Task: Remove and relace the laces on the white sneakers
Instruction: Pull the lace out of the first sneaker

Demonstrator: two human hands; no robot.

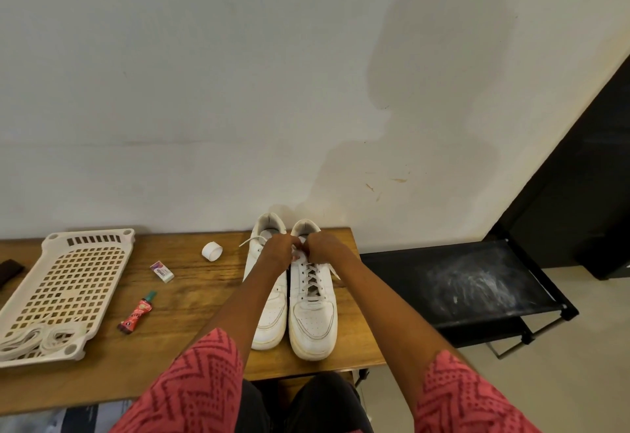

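Two white sneakers stand side by side, toes toward me, near the right end of a wooden table [191,340]. The right sneaker [313,316] shows a white lace [312,281] crisscrossed up its eyelets. My forearm partly covers the left sneaker [271,313]. My left hand [281,250] and my right hand [322,247] meet over the top eyelets of the right sneaker, each pinching a part of its lace. One loose lace end [250,241] trails left of the left sneaker, another [335,274] hangs off the right one.
A perforated white tray [64,282] at the left holds coiled laces [37,340]. Between tray and shoes lie a tape roll [211,251], a small eraser box [162,271] and a red tube [136,313]. A black rack [477,286] stands right of the table, a wall behind.
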